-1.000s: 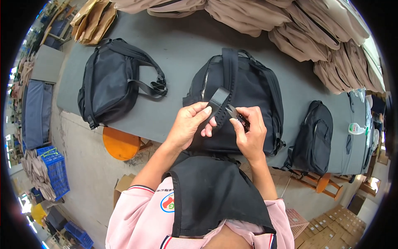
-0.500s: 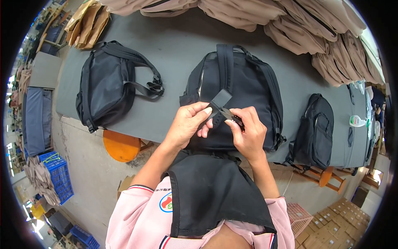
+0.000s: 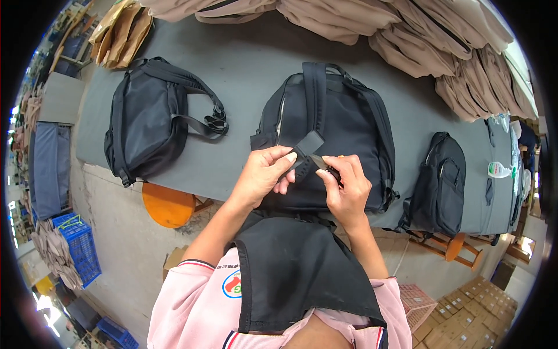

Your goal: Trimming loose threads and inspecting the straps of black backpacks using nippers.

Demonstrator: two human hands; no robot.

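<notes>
A large black backpack (image 3: pixel 349 116) lies on the grey table in front of me, its straps uppermost. Above its lower part, my left hand (image 3: pixel 266 176) pinches a black webbing strap (image 3: pixel 310 141) between thumb and fingers, the flat end sticking out past the thumb. My right hand (image 3: pixel 349 189) is closed just beside it, gripping a small dark piece (image 3: pixel 332 172) that looks like a strap buckle. Fingers cover most of that piece, and I cannot tell whether the strap runs through it.
Another black backpack (image 3: pixel 148 119) lies to the left, and a smaller one (image 3: pixel 440 186) at the right edge. Beige fabric pieces (image 3: pixel 407 41) are heaped along the far side. A spray bottle (image 3: pixel 498 170) is at far right. An orange stool (image 3: pixel 168 205) stands below the table edge.
My right hand has shifted very slightly and hides more of the small dark piece. The left hand keeps its pinch on the strap; the whole view has drifted a little.
</notes>
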